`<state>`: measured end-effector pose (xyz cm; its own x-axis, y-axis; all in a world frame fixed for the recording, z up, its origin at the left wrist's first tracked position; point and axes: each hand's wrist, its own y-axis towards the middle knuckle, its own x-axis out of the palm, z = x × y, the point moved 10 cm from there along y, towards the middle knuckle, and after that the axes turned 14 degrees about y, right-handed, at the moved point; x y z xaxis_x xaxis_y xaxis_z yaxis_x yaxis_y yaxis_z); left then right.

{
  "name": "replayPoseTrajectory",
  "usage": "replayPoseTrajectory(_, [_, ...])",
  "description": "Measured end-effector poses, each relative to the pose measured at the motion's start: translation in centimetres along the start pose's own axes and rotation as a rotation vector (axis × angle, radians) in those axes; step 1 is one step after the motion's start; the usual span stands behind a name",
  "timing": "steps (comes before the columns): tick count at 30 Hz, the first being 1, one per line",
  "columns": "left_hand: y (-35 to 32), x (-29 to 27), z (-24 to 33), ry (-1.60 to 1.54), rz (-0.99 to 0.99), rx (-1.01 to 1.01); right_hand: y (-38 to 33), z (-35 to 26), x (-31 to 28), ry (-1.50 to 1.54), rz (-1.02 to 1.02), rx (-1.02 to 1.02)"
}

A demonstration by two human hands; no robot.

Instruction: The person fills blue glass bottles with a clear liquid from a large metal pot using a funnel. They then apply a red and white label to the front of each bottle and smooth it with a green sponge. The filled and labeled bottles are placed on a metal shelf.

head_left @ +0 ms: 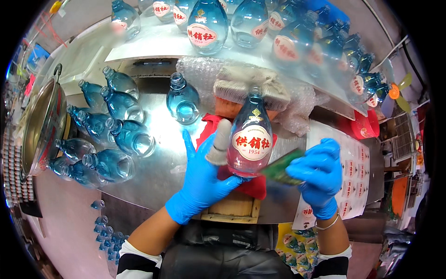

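A blue glass bottle (pixel 251 139) with an oval white-and-red label leans back over a red cloth (pixel 207 129), its neck against a padded rest (pixel 234 86). My left hand (pixel 200 179), in a blue glove with a grey cover on one finger, holds the bottle by its left side and base; another finger sticks out away from the glass. In my gloved right hand (pixel 318 174) a flat green scraper or card (pixel 280 168) is pinched, slightly blurred, its tip close to the bottle's lower right side. A wooden box (pixel 231 209) sits below the cloth.
Several unlabelled blue bottles (pixel 132 138) lie on the left of the metal table, and one bottle (pixel 183 100) stands apart. Labelled bottles (pixel 207 28) line a raised shelf behind. A label sheet (pixel 357 162) and a red basket (pixel 365 124) are at right, a metal basin (pixel 39 125) far left.
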<state>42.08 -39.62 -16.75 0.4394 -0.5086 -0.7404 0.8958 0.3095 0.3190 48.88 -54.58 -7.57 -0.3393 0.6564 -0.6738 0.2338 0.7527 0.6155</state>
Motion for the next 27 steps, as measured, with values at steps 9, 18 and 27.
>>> replayPoseTrajectory(9, [-0.2,0.6,-1.0,-0.035,-0.002,-0.006,-1.7,-0.4,0.7,-0.065,-0.060,-0.031])
replayPoseTrajectory(18, [-1.0,0.3,-0.8,0.047,0.102,-0.024,-1.5,-7.0,6.3,-0.248,-0.127,-0.140])
replayPoseTrajectory(27, [0.4,-0.4,-0.7,-0.021,0.014,0.126,-2.7,-2.6,2.6,-0.097,-0.047,-0.014])
